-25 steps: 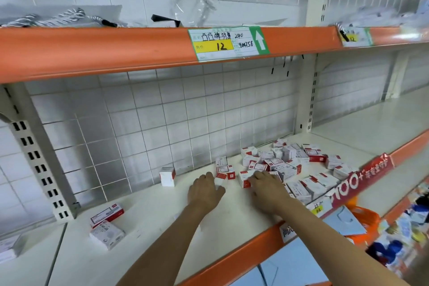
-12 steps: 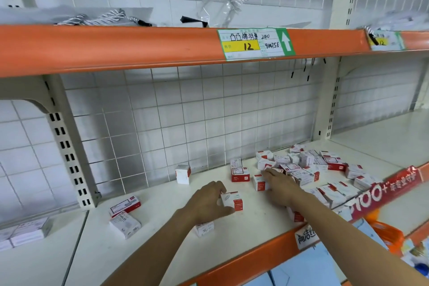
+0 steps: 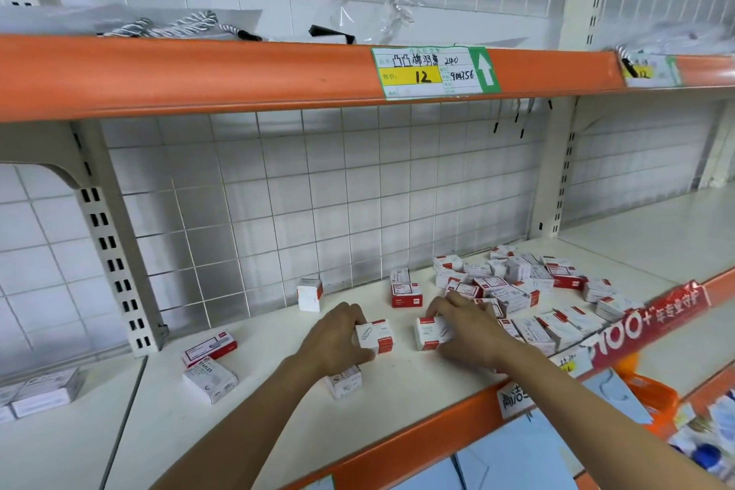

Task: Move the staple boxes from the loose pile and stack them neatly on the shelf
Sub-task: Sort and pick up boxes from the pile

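A person's two bare forearms reach in from 6 o'clock over a white shelf point(image 3: 246, 422) with an orange front edge. The left hand point(image 3: 338, 338) is closed around a small white-and-red staple box point(image 3: 374, 335), fingers wrapped over its far side and thumb underneath. The right hand point(image 3: 469, 330) grips a second staple box point(image 3: 431, 332) just beside the first, at its 3 o'clock; the two boxes are near each other but apart. The loose pile point(image 3: 529, 290) of similar boxes spreads at 2 o'clock from the hands, toward the right end of the shelf. A fallen box point(image 3: 344, 382) lies under the left wrist. Two stacked boxes point(image 3: 405, 288) sit at 12 o'clock, a single upright box point(image 3: 309, 294) at 11 o'clock near the wire-grid back panel point(image 3: 278, 211), and two more boxes point(image 3: 210, 364) lie at 9 o'clock. A price label point(image 3: 435, 71) hangs on the orange shelf above.
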A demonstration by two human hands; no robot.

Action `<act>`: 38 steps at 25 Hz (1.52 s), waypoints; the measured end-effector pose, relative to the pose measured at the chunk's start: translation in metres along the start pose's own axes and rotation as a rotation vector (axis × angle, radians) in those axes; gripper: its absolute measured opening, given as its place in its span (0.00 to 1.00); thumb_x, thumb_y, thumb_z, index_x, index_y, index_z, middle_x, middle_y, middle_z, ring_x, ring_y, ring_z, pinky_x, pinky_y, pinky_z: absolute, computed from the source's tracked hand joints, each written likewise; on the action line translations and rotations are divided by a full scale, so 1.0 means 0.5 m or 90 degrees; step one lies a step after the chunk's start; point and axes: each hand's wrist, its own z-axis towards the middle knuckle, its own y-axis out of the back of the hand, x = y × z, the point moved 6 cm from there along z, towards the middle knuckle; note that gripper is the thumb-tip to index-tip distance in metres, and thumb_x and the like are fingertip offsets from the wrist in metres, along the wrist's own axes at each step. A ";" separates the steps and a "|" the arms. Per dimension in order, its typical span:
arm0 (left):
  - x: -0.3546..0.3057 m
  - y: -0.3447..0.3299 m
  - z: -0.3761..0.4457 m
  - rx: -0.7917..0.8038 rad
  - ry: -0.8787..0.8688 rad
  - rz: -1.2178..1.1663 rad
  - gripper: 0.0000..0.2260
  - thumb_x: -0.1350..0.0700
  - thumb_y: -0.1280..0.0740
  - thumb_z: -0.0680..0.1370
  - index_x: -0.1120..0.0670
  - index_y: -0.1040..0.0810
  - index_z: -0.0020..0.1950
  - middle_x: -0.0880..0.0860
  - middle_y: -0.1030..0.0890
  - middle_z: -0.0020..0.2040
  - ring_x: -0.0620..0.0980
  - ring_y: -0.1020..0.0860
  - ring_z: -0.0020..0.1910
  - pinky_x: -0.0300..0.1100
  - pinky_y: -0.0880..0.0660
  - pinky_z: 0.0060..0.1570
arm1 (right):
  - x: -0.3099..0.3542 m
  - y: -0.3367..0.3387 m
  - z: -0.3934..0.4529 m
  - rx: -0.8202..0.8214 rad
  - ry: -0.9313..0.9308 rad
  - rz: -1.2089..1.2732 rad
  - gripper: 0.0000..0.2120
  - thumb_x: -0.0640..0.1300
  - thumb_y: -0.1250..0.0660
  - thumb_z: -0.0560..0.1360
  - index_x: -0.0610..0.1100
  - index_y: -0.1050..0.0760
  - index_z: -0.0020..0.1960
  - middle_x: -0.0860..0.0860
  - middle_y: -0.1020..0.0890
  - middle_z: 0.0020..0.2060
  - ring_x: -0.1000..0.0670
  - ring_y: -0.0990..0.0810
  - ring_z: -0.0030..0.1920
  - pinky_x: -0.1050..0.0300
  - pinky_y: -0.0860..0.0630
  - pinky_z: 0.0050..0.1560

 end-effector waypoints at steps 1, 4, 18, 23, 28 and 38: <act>0.006 0.000 0.001 0.006 0.023 0.014 0.19 0.48 0.28 0.70 0.53 0.30 0.55 0.52 0.25 0.55 0.50 0.25 0.52 0.44 0.27 0.50 | 0.005 0.004 -0.003 -0.003 0.009 0.012 0.23 0.47 0.32 0.69 0.56 0.34 0.62 0.54 0.32 0.57 0.51 0.32 0.63 0.51 0.43 0.65; 0.012 -0.007 0.002 0.035 0.086 0.056 0.28 0.41 0.30 0.70 0.54 0.36 0.60 0.52 0.23 0.56 0.51 0.23 0.50 0.43 0.27 0.46 | 0.019 0.008 -0.010 0.011 0.005 0.007 0.23 0.50 0.33 0.72 0.54 0.34 0.65 0.53 0.29 0.60 0.50 0.31 0.64 0.50 0.42 0.68; -0.013 0.000 0.004 0.001 -0.007 -0.067 0.23 0.63 0.36 0.74 0.54 0.34 0.69 0.52 0.32 0.66 0.50 0.31 0.64 0.39 0.33 0.63 | 0.056 0.014 -0.027 0.089 0.058 0.108 0.30 0.34 0.37 0.72 0.52 0.37 0.71 0.51 0.33 0.64 0.52 0.33 0.62 0.63 0.35 0.58; -0.023 -0.017 0.001 0.068 -0.047 -0.042 0.27 0.66 0.36 0.74 0.52 0.36 0.72 0.50 0.32 0.70 0.49 0.34 0.69 0.39 0.36 0.67 | 0.073 -0.011 -0.022 0.126 0.123 0.071 0.29 0.42 0.36 0.75 0.54 0.39 0.73 0.53 0.34 0.71 0.51 0.38 0.70 0.56 0.38 0.68; -0.005 -0.006 -0.007 0.040 -0.039 -0.036 0.19 0.56 0.28 0.71 0.53 0.26 0.61 0.51 0.27 0.56 0.46 0.29 0.54 0.36 0.30 0.53 | 0.051 -0.014 -0.016 0.084 0.052 0.037 0.25 0.53 0.31 0.70 0.51 0.32 0.65 0.52 0.33 0.58 0.50 0.29 0.59 0.55 0.29 0.58; -0.010 0.011 -0.022 -0.080 -0.060 -0.011 0.17 0.56 0.26 0.70 0.52 0.28 0.54 0.50 0.29 0.54 0.47 0.27 0.51 0.39 0.25 0.48 | 0.065 -0.003 -0.032 -0.023 0.079 0.064 0.21 0.49 0.29 0.69 0.57 0.35 0.56 0.54 0.37 0.52 0.51 0.24 0.50 0.54 0.24 0.51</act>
